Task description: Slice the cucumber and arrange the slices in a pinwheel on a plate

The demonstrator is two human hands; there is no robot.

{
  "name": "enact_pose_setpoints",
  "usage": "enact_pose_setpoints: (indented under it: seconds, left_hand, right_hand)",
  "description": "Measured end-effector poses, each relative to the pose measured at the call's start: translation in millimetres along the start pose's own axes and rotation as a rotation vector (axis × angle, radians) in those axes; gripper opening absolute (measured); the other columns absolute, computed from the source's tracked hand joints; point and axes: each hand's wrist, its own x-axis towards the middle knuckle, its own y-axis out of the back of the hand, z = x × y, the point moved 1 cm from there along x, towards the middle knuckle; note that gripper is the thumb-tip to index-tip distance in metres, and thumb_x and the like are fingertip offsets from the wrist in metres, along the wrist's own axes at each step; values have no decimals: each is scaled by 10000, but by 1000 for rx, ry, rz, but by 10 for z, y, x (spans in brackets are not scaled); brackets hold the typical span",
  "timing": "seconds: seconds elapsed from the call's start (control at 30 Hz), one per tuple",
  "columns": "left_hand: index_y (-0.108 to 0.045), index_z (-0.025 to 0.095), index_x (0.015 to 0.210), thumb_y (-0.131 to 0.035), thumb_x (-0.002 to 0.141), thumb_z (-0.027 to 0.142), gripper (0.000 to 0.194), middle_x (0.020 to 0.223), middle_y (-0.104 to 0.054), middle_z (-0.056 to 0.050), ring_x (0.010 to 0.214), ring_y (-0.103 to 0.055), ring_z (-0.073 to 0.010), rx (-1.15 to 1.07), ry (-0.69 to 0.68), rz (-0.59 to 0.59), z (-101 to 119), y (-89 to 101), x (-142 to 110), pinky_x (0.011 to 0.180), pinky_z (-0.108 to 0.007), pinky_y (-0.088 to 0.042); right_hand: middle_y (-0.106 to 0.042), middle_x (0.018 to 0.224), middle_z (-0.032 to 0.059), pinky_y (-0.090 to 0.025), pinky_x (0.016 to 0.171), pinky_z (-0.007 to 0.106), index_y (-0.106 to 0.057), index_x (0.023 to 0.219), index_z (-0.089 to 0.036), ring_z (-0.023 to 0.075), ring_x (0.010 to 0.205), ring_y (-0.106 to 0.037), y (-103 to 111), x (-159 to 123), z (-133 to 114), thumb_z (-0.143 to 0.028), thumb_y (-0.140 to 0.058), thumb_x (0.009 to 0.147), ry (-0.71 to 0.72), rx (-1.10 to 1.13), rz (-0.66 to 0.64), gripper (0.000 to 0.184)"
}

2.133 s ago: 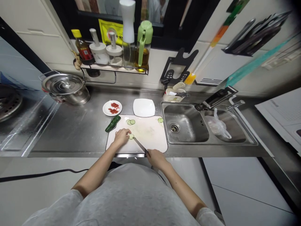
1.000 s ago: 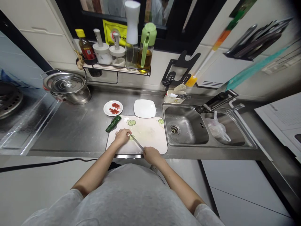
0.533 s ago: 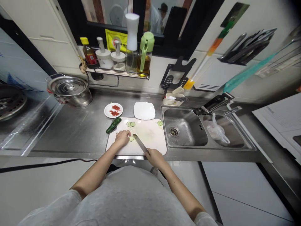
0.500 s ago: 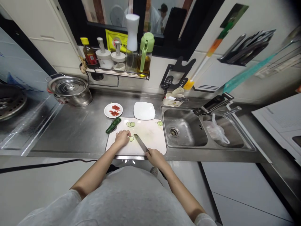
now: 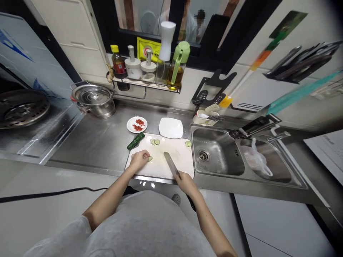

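My left hand [image 5: 139, 160] is at the left part of the pale cutting board [image 5: 177, 167], its thumb and fingertips pinched together on the edge of a thin cucumber slice [image 5: 150, 159]. In my right hand [image 5: 185, 181] is a kitchen knife [image 5: 170, 162], gripped by its dark handle. The blade points away from me over the board, apart from the slice. Several overlapping cucumber slices [image 5: 155, 141] lie near the board's far edge, with more cucumber pieces [image 5: 188, 144] at its far right corner. A dark green cucumber piece [image 5: 135, 141] rests across the board's far left corner.
Behind the board stand a round plate [image 5: 130, 125] with chopped red bits and a white square plate [image 5: 170, 127]. A double sink [image 5: 218, 150] with a plastic bag [image 5: 257, 159] is at right. A steel pot [image 5: 103, 110] stands far left, beneath a condiment rack [image 5: 150, 84].
The view has shifted, so the counter appears further right. My left hand has drawn slightly left with the cucumber slice, which now looks tilted. The gap between that hand and the knife is wider.
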Motion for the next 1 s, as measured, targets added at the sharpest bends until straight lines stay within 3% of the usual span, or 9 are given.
enact_pose_setpoints:
  seconds: [0.23, 0.57, 0.77, 1.0]
  left_hand:
    - [-639, 258, 918, -578, 772, 244, 159, 894, -716, 34, 867, -625, -151, 100, 161, 95, -348, 235, 36, 830, -293, -376]
    - [-654, 270, 965, -560, 749, 208, 244, 1020, -677, -19, 999, -589, -218, 196, 121, 129, -371, 234, 41, 860, -343, -385]
    - [-648, 275, 1045, -545, 789, 270, 277, 1104, -639, -25, 996, -589, -198, 117, 69, 159, -147, 161, 270, 880, -333, -400]
    - [-617, 295, 1171, -531, 823, 311, 358, 1195, -591, -79, 1139, -515, -271, 221, -6, 129, 253, -34, 573, 925, -389, -372]
  right_hand:
    - [-685, 919, 95, -301, 648, 229, -621, 942, -152, 174, 845, -606, 36, 20, -35, -325, -388, 955, 7, -2, 7, 290]
    - [-682, 932, 88, -299, 639, 220, -610, 945, -156, 165, 834, -601, 21, 24, -16, -326, -400, 953, 11, 15, 1, 270]
    - [-686, 930, 90, -304, 648, 223, -615, 951, -153, 174, 859, -608, 19, -20, 20, -322, -406, 951, -22, 24, 22, 269]
    - [-691, 963, 95, -312, 659, 226, -624, 987, -157, 177, 883, -610, 5, -84, 83, -325, -384, 958, -55, 49, 42, 294]
